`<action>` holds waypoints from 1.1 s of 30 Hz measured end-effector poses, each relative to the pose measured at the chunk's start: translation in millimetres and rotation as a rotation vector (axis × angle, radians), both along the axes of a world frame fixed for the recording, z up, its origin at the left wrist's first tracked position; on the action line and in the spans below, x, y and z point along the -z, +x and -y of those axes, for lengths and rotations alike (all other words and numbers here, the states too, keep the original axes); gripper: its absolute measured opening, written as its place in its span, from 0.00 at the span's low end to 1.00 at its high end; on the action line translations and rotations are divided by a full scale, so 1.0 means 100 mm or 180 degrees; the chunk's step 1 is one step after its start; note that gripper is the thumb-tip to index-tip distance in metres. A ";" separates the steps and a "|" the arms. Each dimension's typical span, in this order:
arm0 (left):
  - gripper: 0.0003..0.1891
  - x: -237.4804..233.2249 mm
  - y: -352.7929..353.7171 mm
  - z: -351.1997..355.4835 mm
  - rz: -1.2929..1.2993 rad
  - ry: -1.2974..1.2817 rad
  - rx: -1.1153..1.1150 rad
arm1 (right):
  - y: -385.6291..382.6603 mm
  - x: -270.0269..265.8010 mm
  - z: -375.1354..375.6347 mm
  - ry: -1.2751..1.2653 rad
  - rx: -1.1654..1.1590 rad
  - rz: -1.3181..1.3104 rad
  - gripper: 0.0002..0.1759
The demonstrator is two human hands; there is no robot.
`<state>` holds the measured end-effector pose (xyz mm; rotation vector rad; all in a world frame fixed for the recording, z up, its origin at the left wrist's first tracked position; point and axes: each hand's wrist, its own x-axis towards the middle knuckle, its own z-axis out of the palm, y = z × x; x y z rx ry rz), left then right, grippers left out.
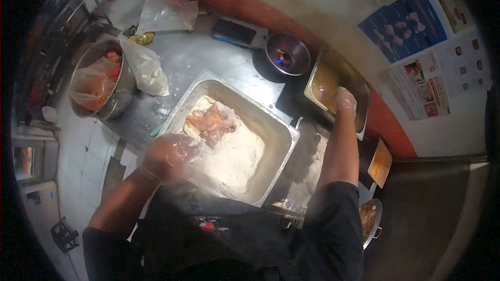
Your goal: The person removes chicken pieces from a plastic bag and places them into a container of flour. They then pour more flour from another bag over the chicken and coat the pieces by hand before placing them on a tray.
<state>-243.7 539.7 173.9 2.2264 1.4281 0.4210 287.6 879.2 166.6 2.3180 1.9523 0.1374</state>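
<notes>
A deep metal pan (281, 140) holds white flour (237, 158). Pieces of raw meat, probably chicken (212, 124), lie partly coated on the flour. My left hand (172, 157), in a clear plastic glove, is over the pan's near left side, close to the meat. Motion blur and glare hide its fingers. My right hand (345, 100), also gloved, reaches into a second metal pan (359, 106) at the back right, which holds a yellowish-brown liquid (325, 87). Its fingers point away from me, and I cannot make out whether they hold anything.
A large pot (125, 96) with red-orange contents and a plastic bag stands left. Near it are a white bag (146, 67) and a clear bag (167, 14). A metal bowl (288, 54) and a dark flat box (233, 32) sit along the wall. Another pan (376, 224) is lower right.
</notes>
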 end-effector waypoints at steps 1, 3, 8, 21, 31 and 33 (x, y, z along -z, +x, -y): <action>0.30 -0.06 0.00 -0.03 -0.0068 0.0018 0.0150 | -0.05 -0.04 0.00 -0.0044 0.0138 -0.0162 0.16; 0.22 -0.15 0.07 -0.09 0.0057 0.0624 0.0150 | -0.27 -0.29 0.12 0.0203 0.0210 -0.0520 0.15; 0.23 -0.05 0.06 -0.07 0.0146 0.0846 0.0052 | -0.48 -0.52 0.29 0.1522 -0.0582 -0.0887 0.10; 0.20 -0.55 -0.03 -0.37 -0.0659 -0.0880 0.0939 | -0.45 -0.82 0.50 0.1538 -0.0549 -0.4782 0.12; 0.17 -0.35 -0.28 -0.57 -0.0941 -0.0748 0.1590 | -2.43 -1.22 2.27 0.0481 -0.0748 -0.3757 0.08; 0.16 -0.30 -0.37 -0.57 -0.0861 -0.0657 0.1626 | -2.80 -1.15 2.38 0.0162 -0.0439 -0.2778 0.09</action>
